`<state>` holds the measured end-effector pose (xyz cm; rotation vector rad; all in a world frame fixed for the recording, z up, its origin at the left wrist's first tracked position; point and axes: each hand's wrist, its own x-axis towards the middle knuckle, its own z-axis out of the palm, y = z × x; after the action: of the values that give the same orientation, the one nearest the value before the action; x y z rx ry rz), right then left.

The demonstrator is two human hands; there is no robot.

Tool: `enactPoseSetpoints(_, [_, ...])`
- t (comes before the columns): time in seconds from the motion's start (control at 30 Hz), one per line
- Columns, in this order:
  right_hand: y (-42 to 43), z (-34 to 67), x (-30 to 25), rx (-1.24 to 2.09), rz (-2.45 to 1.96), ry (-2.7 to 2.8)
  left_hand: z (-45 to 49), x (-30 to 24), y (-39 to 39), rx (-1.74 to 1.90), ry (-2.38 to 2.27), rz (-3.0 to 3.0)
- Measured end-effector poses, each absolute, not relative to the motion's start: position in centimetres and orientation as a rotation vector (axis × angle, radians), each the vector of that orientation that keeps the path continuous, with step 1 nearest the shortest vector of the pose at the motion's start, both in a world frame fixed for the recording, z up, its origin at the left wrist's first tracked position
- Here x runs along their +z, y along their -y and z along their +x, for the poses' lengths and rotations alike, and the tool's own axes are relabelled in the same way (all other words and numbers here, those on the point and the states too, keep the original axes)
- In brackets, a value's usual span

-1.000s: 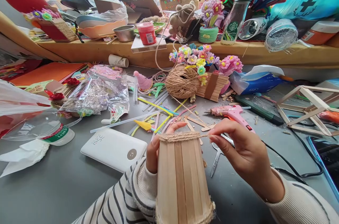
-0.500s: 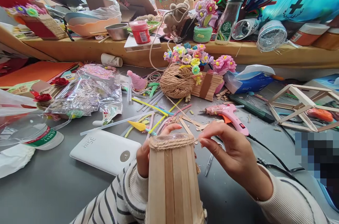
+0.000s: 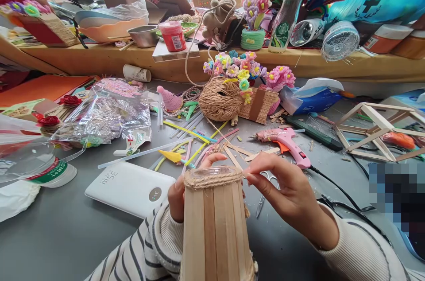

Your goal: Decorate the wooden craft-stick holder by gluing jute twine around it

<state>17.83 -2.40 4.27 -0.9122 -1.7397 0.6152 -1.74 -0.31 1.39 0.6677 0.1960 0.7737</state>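
A container [image 3: 215, 232] clad in upright wooden craft sticks stands close in front of me, with jute twine [image 3: 214, 181] wound round its clear rim. My left hand [image 3: 177, 197] grips it from the left and behind; part of that hand is hidden by the container. At the rim's right edge, my right hand [image 3: 282, 192] pinches thumb and forefinger together on the twine, of which little shows between the fingertips. A strand leads from the ball of twine [image 3: 221, 100] toward the container. Scissors [image 3: 265, 192] lie partly behind my right hand.
A pink glue gun [image 3: 287, 141] rests to the right, its cable running past my right wrist. On the left lies a white power bank [image 3: 129, 190]. Craft sticks [image 3: 257, 106], glue sticks and pipe cleaners litter the middle. A wooden stick frame [image 3: 378, 128] stands at right.
My right hand has moved slightly left, bringing its fingertips up to the rim. The container stays in my left hand. The whole view has shifted a little.
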Motion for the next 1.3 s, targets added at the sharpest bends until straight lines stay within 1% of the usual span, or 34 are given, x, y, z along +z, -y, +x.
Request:
enactPoseSetpoints(0.33, [2.4,18.0,4.1,0.673,-0.897,1.759,-1.8,1.8,1.0,0.817,-0.346,0.688])
enactPoseSetpoints(0.9, [2.4,17.8,3.9,0.676,-0.924,1.731,-1.3,2.8,1.3,0.846,-0.367,0.643])
enactPoseSetpoints(1.13, [2.4,17.8,3.8,0.721,-0.945,1.727,-0.5,2.8,1.6,0.938,-0.388,0.638])
enactPoseSetpoints(1.3, [2.4,17.7,3.6,0.72,-0.96,1.71,-0.8,2.8,1.3,0.881,-0.415,0.657])
